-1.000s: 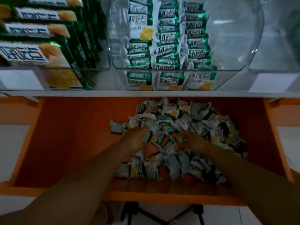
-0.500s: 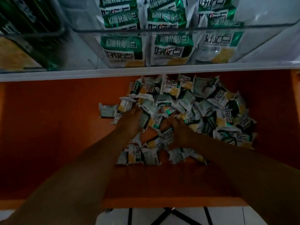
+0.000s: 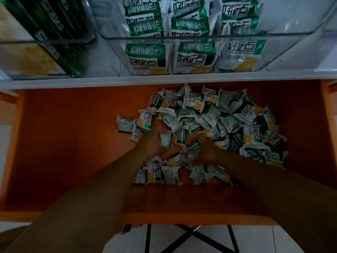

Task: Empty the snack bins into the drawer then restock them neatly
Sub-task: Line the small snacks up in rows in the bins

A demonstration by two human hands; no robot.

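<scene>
Restocking looks partly done: the clear bin (image 3: 284,50) holds three neat rows, but a large pile of snack packets (image 3: 228,121) lies in the orange drawer (image 3: 63,143). My left hand (image 3: 150,143) and right hand (image 3: 207,152) are buried in it, close together; I cannot tell their grip.

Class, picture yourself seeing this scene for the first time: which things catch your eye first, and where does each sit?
A loose heap of small snack packets sprawls across the centre and right of the orange drawer. The left hand and right hand both reach into its near side. Above, a clear bin on the white shelf holds tidy upright rows of green-and-white packets.
</scene>
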